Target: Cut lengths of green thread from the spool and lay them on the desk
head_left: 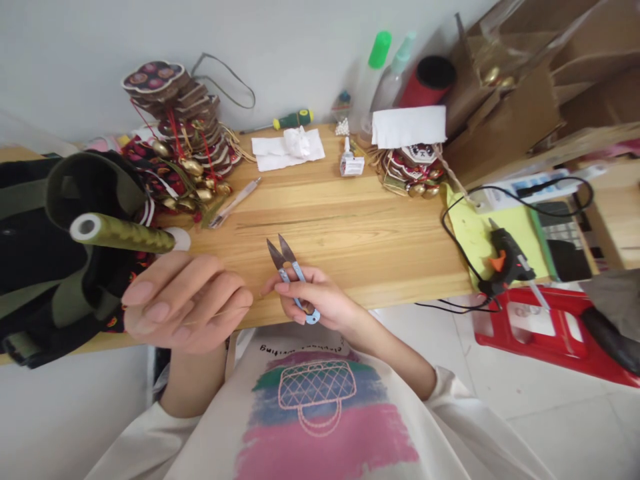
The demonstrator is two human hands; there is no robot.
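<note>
My right hand (317, 297) grips thread snips (300, 287) with light blue handles, above the table's front edge. The dark blades point away from me and stand apart. To their left, my left hand (187, 303) is raised close to the camera with its fingers curled together. A faint, thin tan thread (235, 307) seems to run from those fingers toward the right hand; its ends are hidden. Just beyond the left hand is an olive-green roll (125, 235) with a white core, blurred at its far end.
Stacked wooden charms (185, 120) with gold bells stand back left, near a pen (235, 202). Behind lie a screwdriver (295, 119), white tissue (289, 150), a small bottle (351, 160) and more charms (415, 163). A corded glue gun (513, 257) and cardboard boxes (515, 127) are right.
</note>
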